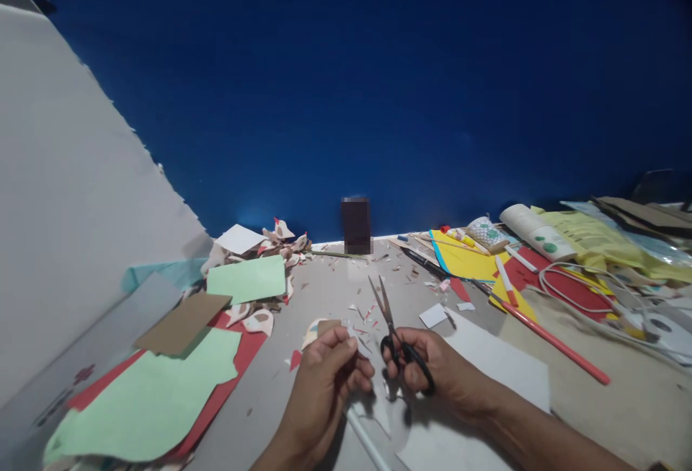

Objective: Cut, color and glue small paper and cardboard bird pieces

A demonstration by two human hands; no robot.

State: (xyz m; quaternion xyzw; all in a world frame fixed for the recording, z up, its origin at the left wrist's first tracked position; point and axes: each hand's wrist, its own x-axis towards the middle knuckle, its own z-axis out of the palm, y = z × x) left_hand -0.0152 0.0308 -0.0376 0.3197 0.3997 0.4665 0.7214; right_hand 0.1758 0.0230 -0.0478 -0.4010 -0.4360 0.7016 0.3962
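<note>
My right hand (440,370) has its fingers in the black handles of a pair of scissors (390,316). The blades point away from me and stand slightly apart. Just left of them, my left hand (327,373) pinches a small white paper piece (357,341) between thumb and fingers. The blades do not touch that piece. Beneath my hands lie a pale stick (368,438) and a white paper sheet (497,355). A cream cut-out (312,332) and a red scrap (295,361) sit beside my left hand, which partly covers the cut-out.
Green paper (145,399), red paper (238,370) and brown card (184,323) lie at left, near a pile of bird-like cut-outs (259,321). At right are yellow paper (459,258), a red stick (562,345), a white cable (573,305) and a decorated roll (486,233). A blue wall (346,96) stands behind.
</note>
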